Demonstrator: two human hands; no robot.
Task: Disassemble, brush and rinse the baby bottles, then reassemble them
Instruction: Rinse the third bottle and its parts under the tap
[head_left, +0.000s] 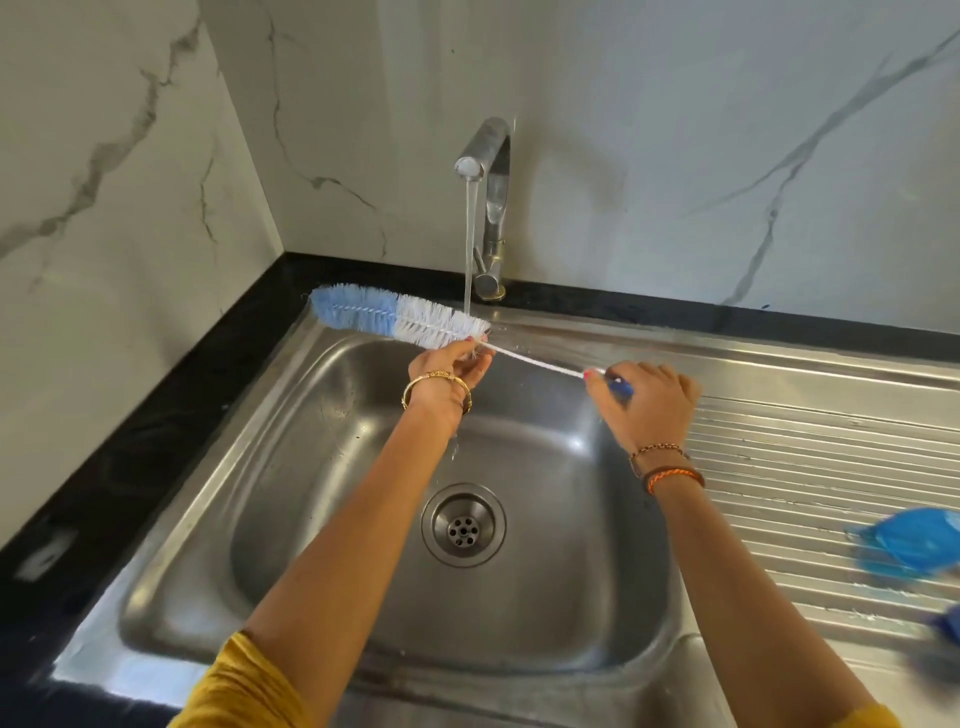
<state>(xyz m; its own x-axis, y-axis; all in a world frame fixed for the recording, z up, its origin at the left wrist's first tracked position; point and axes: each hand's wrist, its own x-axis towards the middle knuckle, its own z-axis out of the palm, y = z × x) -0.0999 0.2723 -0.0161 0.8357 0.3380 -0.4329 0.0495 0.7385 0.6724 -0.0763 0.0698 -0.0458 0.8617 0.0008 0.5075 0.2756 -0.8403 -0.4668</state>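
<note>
A long bottle brush (400, 314) with blue and white bristles lies level over the back of the steel sink (322, 467). My right hand (647, 402) grips its blue handle end. My left hand (452, 364) touches the base of the bristles and the wire stem from below; how its fingers lie is hard to tell. Water runs from the tap (488, 171) and falls just past the bristle base. A blurred blue bottle part (914, 545) lies on the ribbed drainboard (810, 447) at right; another blue piece (948, 629) shows at the frame edge.
The sink bowl holds only its drain (463, 525). A black counter edge (156, 415) runs along the left and back. Marble walls close off the corner behind the tap.
</note>
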